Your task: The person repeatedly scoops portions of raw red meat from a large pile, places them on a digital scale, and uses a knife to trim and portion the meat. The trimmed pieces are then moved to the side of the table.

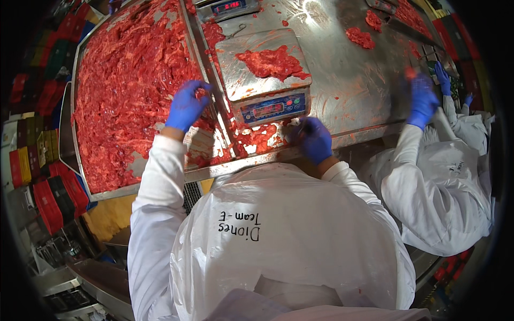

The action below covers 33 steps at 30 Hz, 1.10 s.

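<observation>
My left hand [187, 106], in a blue glove, hovers over the right side of a wide metal tray [201, 52] heaped with red raw meat trimmings [128, 91]. Its fingers are bent, with a gap between thumb and forefinger and nothing held there. On the metal platform of a bench scale [225, 52] lies a flat piece of raw meat [272, 63]. My right hand [315, 142], gloved in blue too, is by the scale's lower right corner at the table's near edge. Its fingers are curled in shadow around something dark that I cannot make out.
Meat scraps [262, 136] lie below the scale's display. A second scale [227, 9] stands beyond, near a small scissor-like metal tool [236, 30]. Loose meat pieces [360, 37] dot the steel table [342, 80]. At right, a co-worker's gloved hand [423, 101] reaches over it. Stacked crates [51, 203] stand left.
</observation>
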Tool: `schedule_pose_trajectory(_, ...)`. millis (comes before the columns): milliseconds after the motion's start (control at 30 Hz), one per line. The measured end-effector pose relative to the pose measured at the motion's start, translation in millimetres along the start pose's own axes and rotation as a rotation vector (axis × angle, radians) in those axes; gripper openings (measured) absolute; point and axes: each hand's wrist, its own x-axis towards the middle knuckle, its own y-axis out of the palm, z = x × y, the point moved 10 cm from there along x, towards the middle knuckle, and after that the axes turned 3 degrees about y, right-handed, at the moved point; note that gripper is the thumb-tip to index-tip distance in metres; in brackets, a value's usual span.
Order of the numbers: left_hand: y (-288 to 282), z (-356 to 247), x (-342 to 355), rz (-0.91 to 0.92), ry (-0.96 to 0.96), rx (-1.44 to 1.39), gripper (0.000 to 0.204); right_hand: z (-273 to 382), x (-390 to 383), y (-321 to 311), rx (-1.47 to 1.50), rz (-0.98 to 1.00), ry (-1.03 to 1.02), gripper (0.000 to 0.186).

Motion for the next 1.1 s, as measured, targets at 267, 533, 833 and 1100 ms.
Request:
schedule_pose_trajectory(267, 19, -80, 26, -0.145, 0.260, 0.154, 0.035, 102, 56, 10, 0.442, 0.229, -0.088, 0.031)
schedule_pose_trajectory(533, 12, 46, -46, -0.122, -0.114, 0.127, 0.024, 90, -23, 149, -0.069, 1.188, -0.254, 0.026)
schedule_pose_trajectory(833, 35, 38, -91, -0.098, -0.125, 0.008, 0.025, 153, 21, 110, 0.372, 0.640, -0.252, 0.018)
schedule_pose_trajectory(1100, 85, 55, -94, 0.126, -0.394, -0.718, 0.015, 94, 8, 79, 0.238, 0.689, -0.072, 0.019)
